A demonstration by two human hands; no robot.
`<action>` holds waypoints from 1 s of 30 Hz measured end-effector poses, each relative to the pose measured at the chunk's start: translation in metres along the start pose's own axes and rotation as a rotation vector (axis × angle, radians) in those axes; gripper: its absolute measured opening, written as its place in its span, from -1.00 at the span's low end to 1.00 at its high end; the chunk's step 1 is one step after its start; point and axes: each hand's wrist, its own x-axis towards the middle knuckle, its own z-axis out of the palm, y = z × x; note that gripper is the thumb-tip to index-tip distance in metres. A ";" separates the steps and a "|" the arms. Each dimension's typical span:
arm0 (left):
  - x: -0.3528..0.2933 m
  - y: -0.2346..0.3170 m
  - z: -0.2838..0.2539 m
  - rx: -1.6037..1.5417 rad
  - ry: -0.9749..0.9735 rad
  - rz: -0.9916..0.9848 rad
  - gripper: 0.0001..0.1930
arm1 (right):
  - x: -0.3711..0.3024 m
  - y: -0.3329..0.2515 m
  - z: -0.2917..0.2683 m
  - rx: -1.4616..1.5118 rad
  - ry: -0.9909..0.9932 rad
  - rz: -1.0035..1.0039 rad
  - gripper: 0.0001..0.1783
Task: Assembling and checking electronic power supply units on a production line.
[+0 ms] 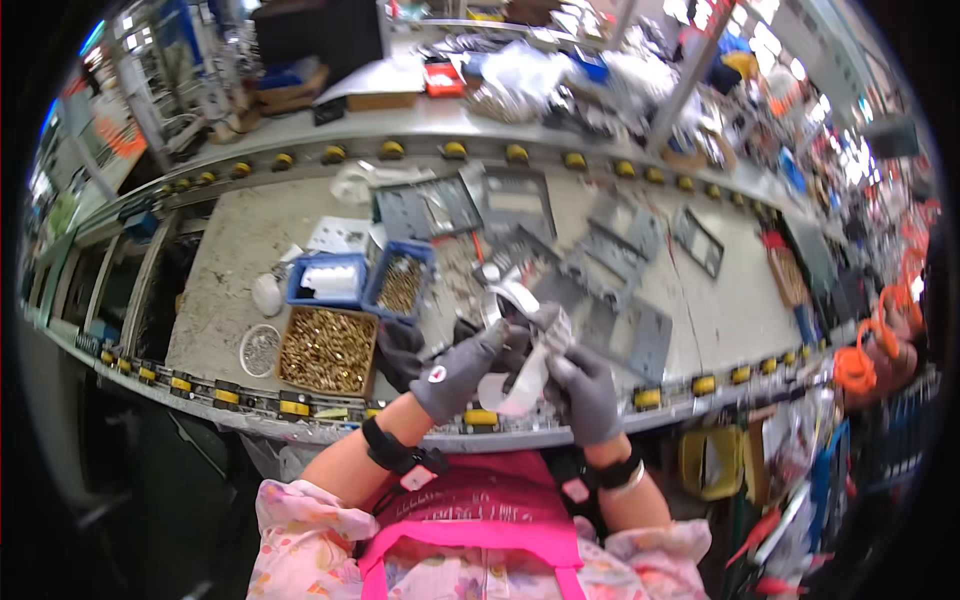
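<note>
Both of my hands wear grey gloves and meet over the near middle of the bench. Between them is a white curved plastic part (519, 392) with a looped, band-like shape. My left hand (462, 372) is closed on its left side, fingers bent inward. On the other side my right hand (588, 393) pinches it with thumb and fingers. The fingertips partly cover the part, so its full shape is hidden. Dark grey cloth (402, 352) lies just left of my left hand. Beyond my hands are several flat grey panels with cut-outs (625, 330).
Left of my hands stand a cardboard box of brass-coloured pieces (327, 350), a white tub of small metal pieces (260, 351), a blue bin with white parts (328, 279) and a blue bin of small fasteners (401, 284). Roller rails (480, 417) edge the bench. Orange coiled hose (855, 368) hangs right.
</note>
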 end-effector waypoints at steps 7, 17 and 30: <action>-0.021 0.014 0.031 0.295 0.079 0.056 -0.30 | -0.002 0.010 -0.010 -0.055 0.010 0.032 -0.80; -0.016 -0.001 0.040 0.435 -0.013 0.257 -0.15 | -0.015 0.022 -0.020 -0.123 -0.121 -0.054 -0.84; 0.004 -0.006 0.050 0.102 0.044 0.277 -0.32 | -0.029 0.032 -0.030 -0.396 -0.121 -0.105 -0.84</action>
